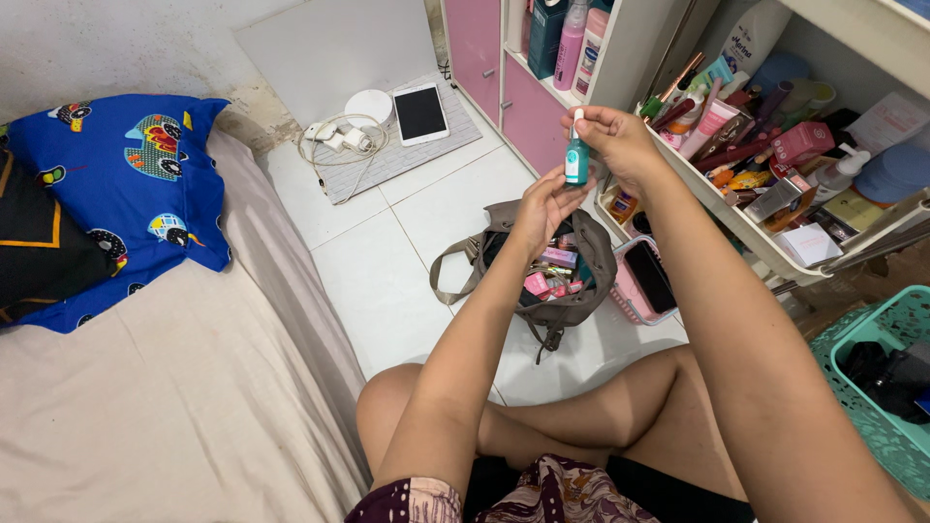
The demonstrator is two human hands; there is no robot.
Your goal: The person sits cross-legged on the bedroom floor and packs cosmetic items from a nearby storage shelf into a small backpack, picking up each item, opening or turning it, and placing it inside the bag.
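A small teal bottle (577, 160) with a white cap is held upright in front of me. My right hand (620, 140) pinches it near the cap from above. Beneath it my left hand (544, 208) is raised, with its fingertips against the lower part of the bottle. Below both hands a grey-brown bag (591, 286) lies open on the white tiled floor, filled with several pink cosmetic items (547, 276). I sit cross-legged on the floor.
A shelf tray (746, 228) crowded with cosmetics is at the right. Pink cabinet (528, 107) behind. A phone (649, 276) lies by the bag. A tablet (420, 113) and chargers rest on a mat. Mattress with blue pillow (126, 194) left; teal basket (872, 387) right.
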